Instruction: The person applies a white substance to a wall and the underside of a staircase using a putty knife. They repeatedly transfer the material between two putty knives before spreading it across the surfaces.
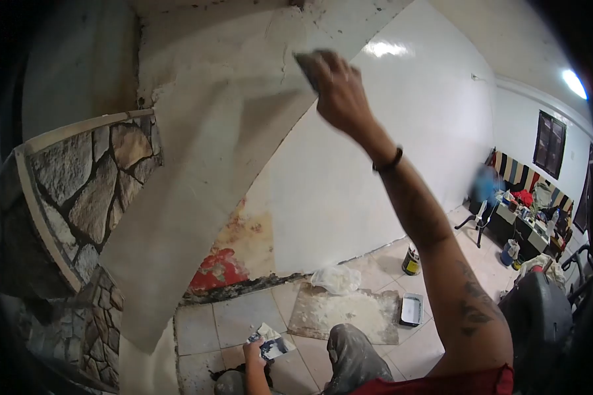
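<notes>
My right hand (342, 89) is raised high at the wall, its fingers closed around a flat, dark-edged putty scraper (305, 71). The scraper's edge is at the grey, patchy plaster (204, 158), near a rough raised streak; whether it touches cannot be told. Low in front of me, my left hand (253, 352) grips a small flat board smeared with white putty (277, 345), which also shows dark blue patches. My left fingers are partly hidden behind the board.
A stone-faced panel (89, 181) juts out at left. On the tiled floor lie a powder-covered board (303, 316), a plastic bag (336, 280), a tray (412, 308) and a can (411, 261). A cluttered table (524, 227) and a dark chair (537, 309) stand at right.
</notes>
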Motion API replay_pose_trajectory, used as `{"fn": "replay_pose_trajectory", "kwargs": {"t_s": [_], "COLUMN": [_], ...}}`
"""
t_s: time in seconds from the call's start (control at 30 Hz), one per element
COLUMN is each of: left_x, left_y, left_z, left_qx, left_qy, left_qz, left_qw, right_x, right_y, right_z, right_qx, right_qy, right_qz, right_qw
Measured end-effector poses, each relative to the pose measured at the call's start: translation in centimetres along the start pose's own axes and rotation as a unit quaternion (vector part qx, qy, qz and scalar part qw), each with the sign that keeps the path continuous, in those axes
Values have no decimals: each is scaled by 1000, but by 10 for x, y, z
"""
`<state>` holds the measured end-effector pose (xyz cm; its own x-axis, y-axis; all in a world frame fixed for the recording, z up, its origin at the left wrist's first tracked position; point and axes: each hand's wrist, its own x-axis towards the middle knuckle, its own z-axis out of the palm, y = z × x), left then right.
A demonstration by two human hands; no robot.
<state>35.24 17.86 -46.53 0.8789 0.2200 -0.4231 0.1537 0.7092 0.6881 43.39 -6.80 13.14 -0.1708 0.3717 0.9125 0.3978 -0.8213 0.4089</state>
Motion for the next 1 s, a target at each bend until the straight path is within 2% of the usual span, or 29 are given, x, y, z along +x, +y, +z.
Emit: {"fn": "replay_pose_trajectory", "kwargs": {"t_s": [0.03, 0.13, 0.17, 0.23, 0.33, 0.5, 0.67, 0.77, 0.83, 0.93, 1.0], "left_x": [0, -15, -12, -4, -2, -9, -12, -5, -4, 1, 1], "left_y": [-2, 6, 5, 2, -1, 2, 0, -7, -5, -8, -9], "left_z": [-2, 4, 7, 3, 7, 10, 12, 7, 10, 8, 9], "left_qx": [2, -21, -6, -18, -17, 28, 17, -3, -4, -1, -2], "left_qy": [8, -19, 8, -4, -6, 36, 28, -33, -26, -20, -28], "left_qz": [-3, -17, -25, -20, -27, -47, -41, -9, -17, -14, -16], "left_qw": [1000, 999, 1000, 1000, 999, 998, 999, 999, 1000, 1000, 999], "right_x": [18, 53, 51, 38, -9, -62, 19, 59, 65, 31, 0], "right_y": [10, 17, 19, 20, -1, -31, 28, 37, 32, 13, -9], "right_z": [3, 5, 14, 38, 47, 12, 17, 24, 36, 53, 53], "right_qx": [-12, -67, -99, -161, -115, -35, -28, -98, -156, -149, -114], "right_qy": [16, -20, -21, -22, 11, -151, 30, 4, -10, 19, 4], "right_qz": [-3, -34, -35, -36, -54, -36, -64, -29, -23, -43, -53], "right_qw": [1000, 997, 994, 986, 992, 987, 997, 995, 987, 988, 992]}}
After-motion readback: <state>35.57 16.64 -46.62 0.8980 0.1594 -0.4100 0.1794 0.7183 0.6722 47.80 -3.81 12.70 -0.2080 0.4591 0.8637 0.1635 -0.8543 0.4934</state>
